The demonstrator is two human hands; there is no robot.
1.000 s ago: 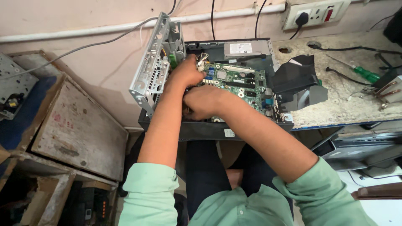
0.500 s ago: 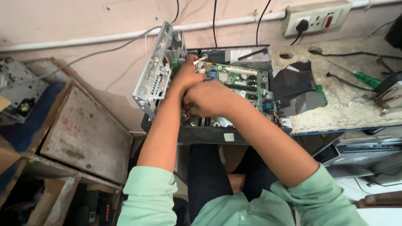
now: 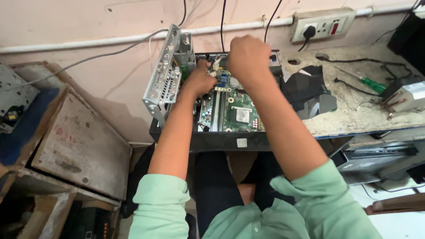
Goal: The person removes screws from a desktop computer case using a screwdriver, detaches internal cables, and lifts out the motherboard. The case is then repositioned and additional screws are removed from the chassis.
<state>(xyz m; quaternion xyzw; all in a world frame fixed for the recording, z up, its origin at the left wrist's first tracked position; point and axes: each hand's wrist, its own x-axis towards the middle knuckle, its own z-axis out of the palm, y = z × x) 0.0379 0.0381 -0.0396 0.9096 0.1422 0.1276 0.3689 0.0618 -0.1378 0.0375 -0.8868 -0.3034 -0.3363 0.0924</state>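
Note:
An open black computer case (image 3: 221, 141) lies on the worn workbench with its green motherboard (image 3: 234, 110) exposed. A grey metal drive cage (image 3: 166, 77) stands tilted up at the case's left side. My left hand (image 3: 199, 79) reaches inside next to the cage, fingers curled among the cables; what it grips is hidden. My right hand (image 3: 248, 57) is a closed fist raised over the rear of the board, near a black cable (image 3: 222, 26); whether it holds anything I cannot see.
A black plastic shroud (image 3: 310, 93) lies right of the case. A green-handled screwdriver (image 3: 367, 83), cables and a metal heatsink (image 3: 409, 93) sit on the bench at right. A wall socket (image 3: 323, 23) is above. An old wooden box (image 3: 75, 141) stands at left.
My right hand has lifted off the middle of the motherboard and moved up toward the rear of the case, uncovering the board. My left hand stays beside the drive cage.

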